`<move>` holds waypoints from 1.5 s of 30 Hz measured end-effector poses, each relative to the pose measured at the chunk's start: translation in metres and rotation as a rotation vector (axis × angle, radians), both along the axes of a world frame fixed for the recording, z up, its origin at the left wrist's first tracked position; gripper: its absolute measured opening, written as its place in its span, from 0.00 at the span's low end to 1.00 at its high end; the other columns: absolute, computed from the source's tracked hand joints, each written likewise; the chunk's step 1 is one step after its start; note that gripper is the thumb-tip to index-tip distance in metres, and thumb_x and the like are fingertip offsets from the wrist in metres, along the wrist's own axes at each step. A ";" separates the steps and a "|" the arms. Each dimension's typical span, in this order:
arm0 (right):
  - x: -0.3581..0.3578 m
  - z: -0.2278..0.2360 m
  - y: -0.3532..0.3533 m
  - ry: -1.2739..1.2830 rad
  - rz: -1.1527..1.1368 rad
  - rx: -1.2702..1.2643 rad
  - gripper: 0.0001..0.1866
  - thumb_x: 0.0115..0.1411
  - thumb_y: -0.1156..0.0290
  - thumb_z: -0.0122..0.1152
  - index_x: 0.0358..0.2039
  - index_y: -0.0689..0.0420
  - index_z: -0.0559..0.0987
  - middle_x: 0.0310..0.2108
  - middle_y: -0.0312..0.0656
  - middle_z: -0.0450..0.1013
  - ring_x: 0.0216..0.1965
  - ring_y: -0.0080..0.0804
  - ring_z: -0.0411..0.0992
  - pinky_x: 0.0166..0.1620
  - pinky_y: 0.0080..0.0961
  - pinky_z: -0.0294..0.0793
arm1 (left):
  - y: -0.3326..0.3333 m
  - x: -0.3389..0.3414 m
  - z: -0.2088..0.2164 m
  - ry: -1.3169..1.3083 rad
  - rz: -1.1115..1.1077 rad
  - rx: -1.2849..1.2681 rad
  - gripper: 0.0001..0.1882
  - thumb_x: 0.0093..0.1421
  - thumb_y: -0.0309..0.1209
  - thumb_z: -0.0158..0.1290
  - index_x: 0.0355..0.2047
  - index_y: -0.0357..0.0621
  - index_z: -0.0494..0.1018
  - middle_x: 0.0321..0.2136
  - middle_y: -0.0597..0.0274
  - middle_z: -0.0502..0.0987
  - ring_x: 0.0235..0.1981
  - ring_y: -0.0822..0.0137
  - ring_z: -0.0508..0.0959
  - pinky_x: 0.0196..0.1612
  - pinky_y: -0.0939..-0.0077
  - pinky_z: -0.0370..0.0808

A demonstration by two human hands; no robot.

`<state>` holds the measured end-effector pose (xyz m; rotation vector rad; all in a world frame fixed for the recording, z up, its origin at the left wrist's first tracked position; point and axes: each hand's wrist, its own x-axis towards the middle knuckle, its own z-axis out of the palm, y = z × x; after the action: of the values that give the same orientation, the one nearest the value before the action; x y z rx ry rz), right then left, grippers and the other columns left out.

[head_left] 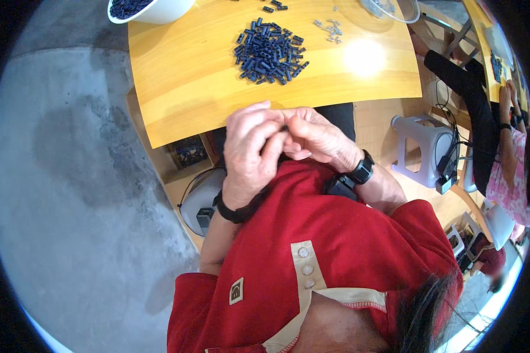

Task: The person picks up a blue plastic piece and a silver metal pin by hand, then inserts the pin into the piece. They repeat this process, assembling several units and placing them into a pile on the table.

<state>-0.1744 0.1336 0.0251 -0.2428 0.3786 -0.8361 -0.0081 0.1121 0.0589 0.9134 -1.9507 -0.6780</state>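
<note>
My left hand (250, 147) and my right hand (318, 134) meet just off the near edge of the wooden table (182, 88), in front of my red shirt. Their fingers are closed together around a small black part (285, 128). Only a dark bit of it shows between the fingertips; the rest is covered. Beyond my hands, on the tabletop, lies a heap of small dark blue-black tubular plastic parts (268, 53).
A white bowl (174, 10) of similar dark parts stands at the far left. Small silvery pieces (331, 30) lie near a clear plastic bowl (415, 13) at the far right. A white plastic stool (415, 141) stands right of the table. Other people sit farther right.
</note>
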 end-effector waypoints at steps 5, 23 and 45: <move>-0.013 0.003 -0.010 1.041 -0.272 -0.401 0.09 0.57 0.68 0.69 0.32 0.59 0.78 0.23 0.29 0.72 0.22 0.14 0.68 0.25 0.16 0.68 | -0.042 0.053 -0.003 -0.436 0.483 0.004 0.05 0.57 0.24 0.58 0.33 0.37 0.77 0.35 0.53 0.79 0.40 0.58 0.79 0.44 0.66 0.75; -0.031 -0.001 -0.044 1.852 -0.593 -0.995 0.06 0.54 0.77 0.65 0.34 0.57 0.81 0.28 0.38 0.72 0.27 0.32 0.73 0.31 0.27 0.72 | -0.105 0.099 -0.034 -0.738 0.737 -0.058 0.12 0.48 0.34 0.66 0.32 0.43 0.80 0.33 0.57 0.78 0.38 0.54 0.77 0.39 0.61 0.71; -0.033 0.034 0.002 0.675 -0.340 -0.316 0.06 0.64 0.72 0.61 0.36 0.61 0.76 0.26 0.34 0.75 0.23 0.17 0.72 0.28 0.15 0.75 | 0.001 -0.019 0.025 -0.172 0.009 0.121 0.10 0.53 0.21 0.60 0.37 0.38 0.78 0.27 0.56 0.76 0.28 0.55 0.76 0.33 0.64 0.73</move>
<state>-0.2073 0.1360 0.0594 -0.7795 0.9381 -1.1393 -0.0274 0.1135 0.0837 1.0845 -2.0724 -0.7395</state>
